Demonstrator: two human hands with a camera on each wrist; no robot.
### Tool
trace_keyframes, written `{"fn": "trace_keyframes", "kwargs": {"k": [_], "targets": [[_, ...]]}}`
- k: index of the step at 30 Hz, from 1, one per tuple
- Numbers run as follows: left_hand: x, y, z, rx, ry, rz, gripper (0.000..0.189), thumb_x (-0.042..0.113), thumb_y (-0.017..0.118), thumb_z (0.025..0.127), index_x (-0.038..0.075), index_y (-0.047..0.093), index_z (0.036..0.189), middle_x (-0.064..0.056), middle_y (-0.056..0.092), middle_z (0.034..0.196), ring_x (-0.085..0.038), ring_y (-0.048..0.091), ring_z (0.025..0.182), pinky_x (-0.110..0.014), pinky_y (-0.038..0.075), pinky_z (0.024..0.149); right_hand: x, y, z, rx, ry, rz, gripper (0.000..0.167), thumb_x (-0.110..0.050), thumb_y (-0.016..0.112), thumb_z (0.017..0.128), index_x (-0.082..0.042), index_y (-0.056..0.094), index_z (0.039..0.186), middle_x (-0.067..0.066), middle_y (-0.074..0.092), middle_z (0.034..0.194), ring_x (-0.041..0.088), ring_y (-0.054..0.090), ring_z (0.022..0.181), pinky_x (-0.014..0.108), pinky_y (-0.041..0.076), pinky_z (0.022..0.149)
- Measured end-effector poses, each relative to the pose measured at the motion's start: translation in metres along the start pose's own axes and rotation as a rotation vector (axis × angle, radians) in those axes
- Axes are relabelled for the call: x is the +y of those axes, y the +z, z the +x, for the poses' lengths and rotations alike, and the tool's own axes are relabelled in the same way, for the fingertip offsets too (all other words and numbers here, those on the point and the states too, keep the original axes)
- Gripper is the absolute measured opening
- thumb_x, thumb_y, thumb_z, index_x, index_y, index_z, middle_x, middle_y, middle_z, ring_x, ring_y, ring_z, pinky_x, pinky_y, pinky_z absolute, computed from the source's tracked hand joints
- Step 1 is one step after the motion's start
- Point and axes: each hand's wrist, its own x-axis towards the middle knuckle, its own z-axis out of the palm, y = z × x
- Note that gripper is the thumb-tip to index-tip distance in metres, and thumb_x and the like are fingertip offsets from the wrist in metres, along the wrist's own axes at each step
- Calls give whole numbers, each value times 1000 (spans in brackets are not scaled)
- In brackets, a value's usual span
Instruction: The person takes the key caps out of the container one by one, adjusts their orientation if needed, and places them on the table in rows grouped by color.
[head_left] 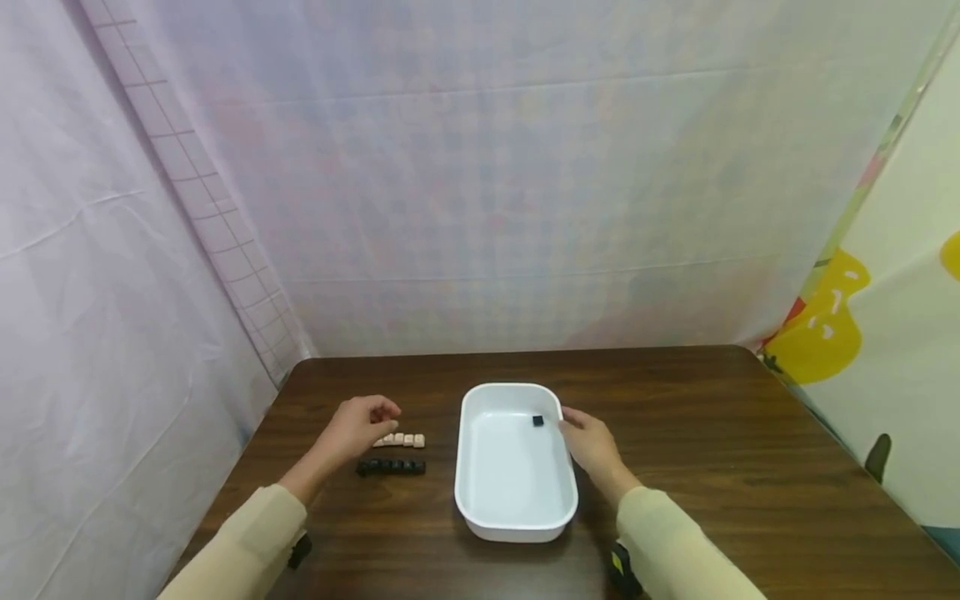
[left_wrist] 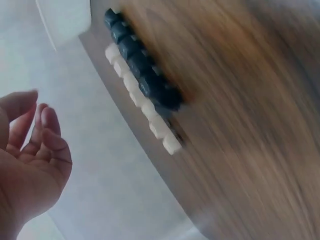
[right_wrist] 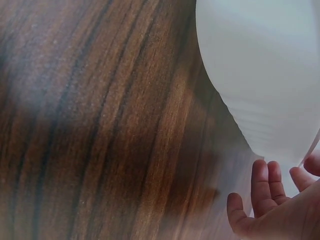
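A white rectangular tray (head_left: pixel 517 533) sits on the table, with one small black keycap (head_left: pixel 537 421) inside near its far right corner. My right hand (head_left: pixel 592 446) pinches the tray's right rim between thumb and forefinger; its other fingers (right_wrist: pixel 260 182) spread outside the wall. To the left of the tray, my left hand (head_left: pixel 360 429) hovers over the left end of a row of cream keycaps (head_left: pixel 405 440), partly covering it. Its fingers (left_wrist: pixel 50 120) are loosely bent, with nothing visible between them and the thumb. A row of black keycaps (head_left: pixel 393 467) lies nearer me, alongside the cream row.
The dark wood table (head_left: pixel 690 450) extends on both sides of the tray. A pale patterned curtain (head_left: pixel 495 208) hangs behind its far edge, with white cloth (head_left: pixel 112 333) at the left and a fruit-printed cloth (head_left: pixel 885 333) at the right.
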Motion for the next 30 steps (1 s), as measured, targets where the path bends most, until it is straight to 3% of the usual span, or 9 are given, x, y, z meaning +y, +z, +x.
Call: {"fn": "trace_keyframes", "kwargs": {"k": [3,6,9,12,21,30], "targets": [[-12,-2,-4,-47,27,85,14,4,72,85,0,71,98,1,63,80,-13,57,72,-32,49,65,-1,0,-1,-2,0,5,43,-16,49,101,5,52,139,28,53,137,43,52,124,54,43,101],[-34,-3,-15,-104,50,171,20,7,79,80,-1,71,97,-1,64,79,-14,58,72,-34,49,66,-1,0,-1,-6,4,4,43,-16,49,101,5,52,139,28,52,138,44,52,124,55,43,101],[-52,1,-26,-150,59,197,33,12,83,78,-2,70,104,-1,61,79,-14,55,70,-33,47,64,1,-2,0,-5,0,2,44,-16,49,101,5,52,139,28,52,138,44,51,125,55,42,102],[-63,7,-33,-146,59,183,33,10,83,79,-2,69,107,1,57,78,-12,50,68,-32,44,61,2,-2,2,-4,-9,-4,44,-17,49,101,5,52,139,28,53,137,44,51,125,55,41,102],[-70,11,-36,-87,48,163,13,5,79,78,4,72,88,4,63,73,-11,57,68,-32,48,64,3,-1,1,-4,-2,-5,44,-18,49,101,4,52,139,28,52,138,43,49,127,56,40,104],[-74,12,-36,-89,34,133,15,9,80,78,4,72,90,6,60,72,-9,52,66,-30,45,61,2,-2,2,-5,-7,-9,44,-17,49,101,4,53,139,28,52,138,43,49,127,56,40,103]]}}
